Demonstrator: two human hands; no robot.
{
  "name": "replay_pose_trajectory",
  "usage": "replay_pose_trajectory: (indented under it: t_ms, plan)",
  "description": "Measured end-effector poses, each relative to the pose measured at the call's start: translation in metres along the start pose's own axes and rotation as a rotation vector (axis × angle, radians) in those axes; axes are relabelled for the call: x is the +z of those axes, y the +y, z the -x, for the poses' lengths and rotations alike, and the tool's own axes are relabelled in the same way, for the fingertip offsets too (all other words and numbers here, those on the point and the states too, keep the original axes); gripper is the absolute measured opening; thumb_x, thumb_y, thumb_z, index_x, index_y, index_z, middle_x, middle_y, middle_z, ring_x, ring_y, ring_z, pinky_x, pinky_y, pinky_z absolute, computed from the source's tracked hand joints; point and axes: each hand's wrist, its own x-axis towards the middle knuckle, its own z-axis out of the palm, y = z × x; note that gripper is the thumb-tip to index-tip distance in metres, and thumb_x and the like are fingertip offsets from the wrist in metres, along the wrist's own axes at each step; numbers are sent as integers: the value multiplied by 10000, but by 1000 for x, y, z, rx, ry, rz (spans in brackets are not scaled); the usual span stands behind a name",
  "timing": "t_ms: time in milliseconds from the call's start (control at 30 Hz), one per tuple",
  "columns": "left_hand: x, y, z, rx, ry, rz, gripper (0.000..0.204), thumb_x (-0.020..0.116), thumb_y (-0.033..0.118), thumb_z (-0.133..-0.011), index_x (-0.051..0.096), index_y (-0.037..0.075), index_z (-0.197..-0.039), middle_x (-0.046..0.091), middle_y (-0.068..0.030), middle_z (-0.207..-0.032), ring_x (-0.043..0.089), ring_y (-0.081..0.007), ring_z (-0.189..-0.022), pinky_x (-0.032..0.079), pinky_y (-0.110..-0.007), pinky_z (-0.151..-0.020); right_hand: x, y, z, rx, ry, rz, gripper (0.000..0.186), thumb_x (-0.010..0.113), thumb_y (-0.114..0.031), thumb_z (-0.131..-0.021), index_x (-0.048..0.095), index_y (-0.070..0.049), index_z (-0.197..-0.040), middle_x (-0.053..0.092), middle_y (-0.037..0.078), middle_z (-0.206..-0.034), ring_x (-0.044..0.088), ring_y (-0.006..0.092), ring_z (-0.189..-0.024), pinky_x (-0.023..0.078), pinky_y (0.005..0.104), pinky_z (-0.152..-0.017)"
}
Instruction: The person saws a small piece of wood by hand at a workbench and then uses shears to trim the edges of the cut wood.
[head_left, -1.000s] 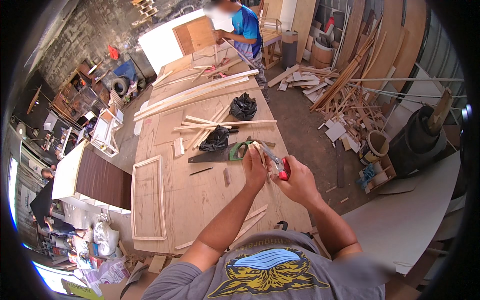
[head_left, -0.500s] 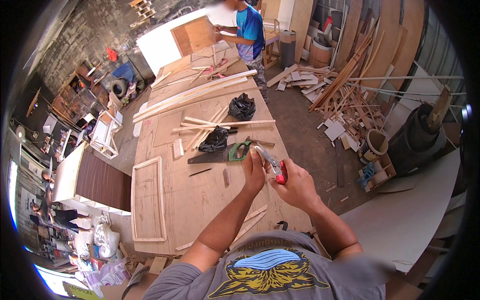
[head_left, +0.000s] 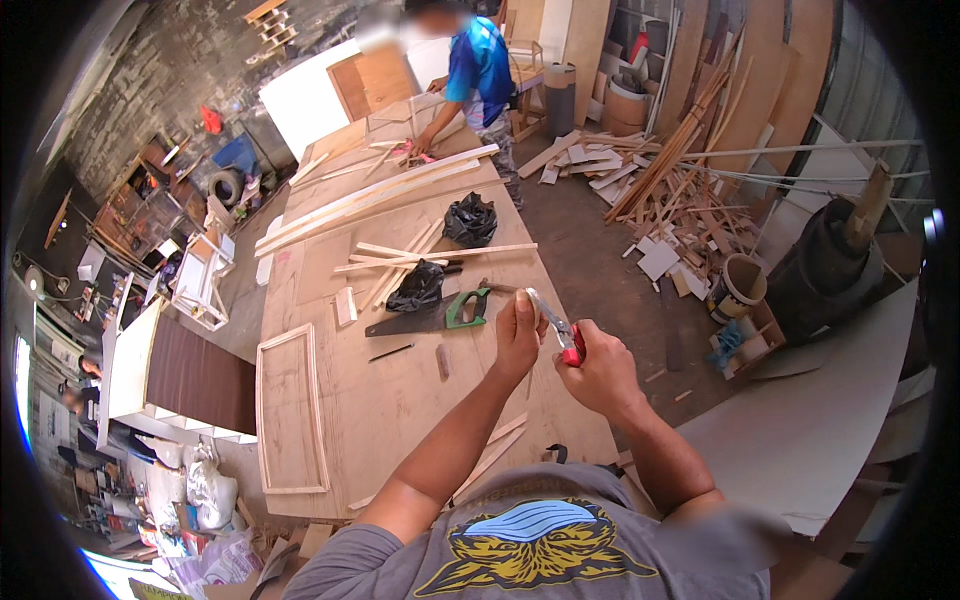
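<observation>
My right hand (head_left: 604,374) is closed around the red handles of a pair of metal snips (head_left: 549,318), jaws pointing away and to the left. My left hand (head_left: 518,336) pinches a thin pale strip (head_left: 531,293) between thumb and fingers, right at the snips' jaws; its material is hard to make out. Both hands are above the right side of the plywood-topped table (head_left: 400,450). Just left of them lies a handsaw (head_left: 465,309) with a green handle and dark blade. A pencil (head_left: 391,352) and a small wooden block (head_left: 443,362) rest nearer me.
Wooden sticks (head_left: 440,252), two black plastic bags (head_left: 470,220) and long pale battens (head_left: 370,198) lie farther up the table. A wooden frame (head_left: 321,400) lies at its left edge. A co-worker (head_left: 480,70) leans over the far end. Wood offcuts (head_left: 690,225) cover the floor at right.
The snips have turned a little more upright, and both hands stay close together. At the far end, the co-worker has bent down and put a hand on the table.
</observation>
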Motion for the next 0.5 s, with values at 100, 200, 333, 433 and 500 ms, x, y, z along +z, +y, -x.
replay_pose_trajectory:
  t_ms: [100, 200, 333, 433, 500]
  plan:
    - [19, -15, -11, -23, -54, 9, 480, 377, 454, -1113, 458, 87, -813, 461, 19, -667, 449, -58, -562, 352, -228, -477, -12, 13, -2, 86, 10, 5, 261, 702, -221, -814, 610, -35, -971, 691, 212, -842, 682, 441, -814, 531, 533, -715]
    - [37, -36, -21, -41, -133, 12, 478, 361, 501, -1105, 492, 106, -870, 484, 4, -685, 451, -67, -555, 373, -230, -467, -16, 33, -3, 161, 83, -30, 246, 704, -211, -807, 611, -11, -915, 676, 232, -786, 676, 453, -792, 525, 523, -697]
    - [59, -45, -27, -63, -175, -32, 468, 358, 471, -1114, 482, 108, -847, 474, 9, -659, 438, -64, -524, 360, -225, -449, -20, 54, -3, 213, 144, -148, 264, 728, -209, -796, 617, 19, -869, 647, 270, -747, 668, 465, -772, 515, 497, -669]
    - [63, -52, -28, -95, -176, -48, 469, 353, 462, -1118, 477, 109, -834, 484, 3, -653, 439, -61, -513, 357, -229, -438, -18, 63, -4, 240, 147, -176, 295, 749, -230, -799, 623, 25, -879, 648, 273, -755, 669, 458, -765, 514, 484, -667]
    - [63, -55, -28, -131, -158, -51, 473, 348, 461, -1120, 474, 109, -830, 492, -3, -652, 439, -60, -505, 354, -231, -432, -17, 64, -4, 255, 142, -183, 315, 760, -246, -802, 626, 24, -893, 656, 266, -765, 673, 449, -764, 515, 478, -671]
